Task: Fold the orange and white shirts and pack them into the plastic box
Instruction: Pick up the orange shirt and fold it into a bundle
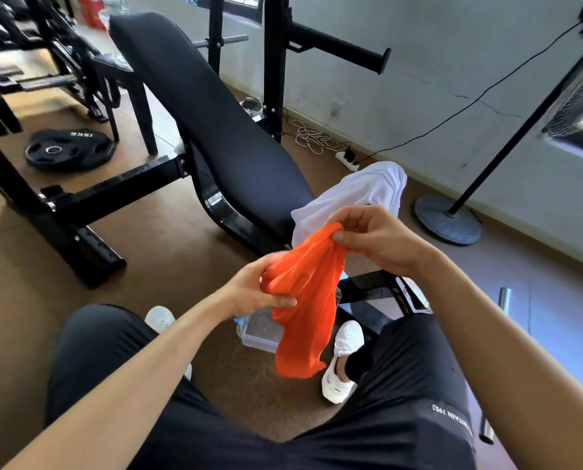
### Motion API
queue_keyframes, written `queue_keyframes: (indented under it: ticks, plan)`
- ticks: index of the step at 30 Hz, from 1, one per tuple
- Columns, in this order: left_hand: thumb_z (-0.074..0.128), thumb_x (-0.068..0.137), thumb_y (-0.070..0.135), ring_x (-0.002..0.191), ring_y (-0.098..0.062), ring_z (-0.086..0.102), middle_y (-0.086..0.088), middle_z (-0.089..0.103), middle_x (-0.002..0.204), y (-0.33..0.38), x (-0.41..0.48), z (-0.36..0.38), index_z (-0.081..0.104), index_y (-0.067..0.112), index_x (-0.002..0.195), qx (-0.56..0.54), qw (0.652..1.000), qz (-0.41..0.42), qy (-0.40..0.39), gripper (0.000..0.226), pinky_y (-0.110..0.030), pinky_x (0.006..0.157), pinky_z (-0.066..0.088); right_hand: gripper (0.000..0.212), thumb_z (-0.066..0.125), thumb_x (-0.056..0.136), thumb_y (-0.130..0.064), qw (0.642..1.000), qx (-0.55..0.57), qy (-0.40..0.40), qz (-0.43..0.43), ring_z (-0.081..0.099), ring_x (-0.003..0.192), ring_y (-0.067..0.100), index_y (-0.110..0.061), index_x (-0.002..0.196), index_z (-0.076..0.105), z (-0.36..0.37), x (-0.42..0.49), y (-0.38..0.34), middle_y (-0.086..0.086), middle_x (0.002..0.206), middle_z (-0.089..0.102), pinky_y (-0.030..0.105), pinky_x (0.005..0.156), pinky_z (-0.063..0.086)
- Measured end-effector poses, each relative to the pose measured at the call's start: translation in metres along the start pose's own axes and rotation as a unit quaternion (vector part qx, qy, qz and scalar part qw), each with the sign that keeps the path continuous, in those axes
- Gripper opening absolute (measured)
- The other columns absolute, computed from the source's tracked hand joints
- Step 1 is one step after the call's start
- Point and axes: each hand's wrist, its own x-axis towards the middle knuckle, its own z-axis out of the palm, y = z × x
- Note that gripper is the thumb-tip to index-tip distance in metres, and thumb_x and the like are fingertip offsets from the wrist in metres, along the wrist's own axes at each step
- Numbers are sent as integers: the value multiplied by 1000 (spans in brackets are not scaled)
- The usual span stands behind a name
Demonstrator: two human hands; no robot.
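Both hands hold the orange shirt (305, 307) bunched up in the air above my knees. My right hand (376, 240) pinches its upper edge. Lower and to the left, my left hand (261, 290) grips a gathered fold. The rest of the fabric hangs down in a loose strip. A crumpled white shirt (351, 198) lies on the near end of the black bench seat (249, 171), just behind my right hand. The clear plastic box (257, 330) stands on the floor between my feet, partly hidden by the hanging orange cloth.
The padded weight bench and its black steel frame (113, 184) fill the middle. A weight plate (69, 149) lies on the brown floor at left. A fan stand base (447, 217), a power strip (349, 159) and cables sit by the wall at right.
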Motion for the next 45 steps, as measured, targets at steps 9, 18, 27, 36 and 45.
queue_keyframes:
  ticks: [9,18,27,36,45]
  plan:
    - [77,87,15,73,-5,61,6,67,74,-23,-17,-16,73,16,84,-45,992,-19,117,5,-23,71,51,19,71,88,-2,967,-126,209,71,67,83,15,-14,102,75,-8,-16,62,3,90,75,46,87,57]
    - [77,83,11,86,-17,67,-3,75,91,40,5,-64,78,16,92,-148,972,23,181,10,-36,86,53,6,68,86,-6,920,-344,176,63,63,73,28,-6,85,74,-15,12,53,13,77,70,46,77,54]
    - [73,90,13,66,1,63,14,71,68,113,35,-102,69,22,85,-4,958,66,280,11,-23,66,53,32,66,85,1,923,-310,229,-20,54,53,2,-28,72,64,-26,39,2,-4,62,60,21,57,44]
    - [76,87,23,64,-10,63,1,68,79,124,40,-101,73,22,83,-84,940,14,330,6,-26,60,55,8,70,90,-5,963,-38,263,38,65,65,12,-12,87,70,-28,37,-5,2,74,64,30,70,62]
    - [77,74,25,74,-25,69,-9,69,82,127,52,-85,74,13,85,-143,921,-69,357,16,-30,54,57,10,75,85,-1,919,109,371,77,69,61,22,-7,84,67,-5,53,-14,16,76,70,32,59,60]
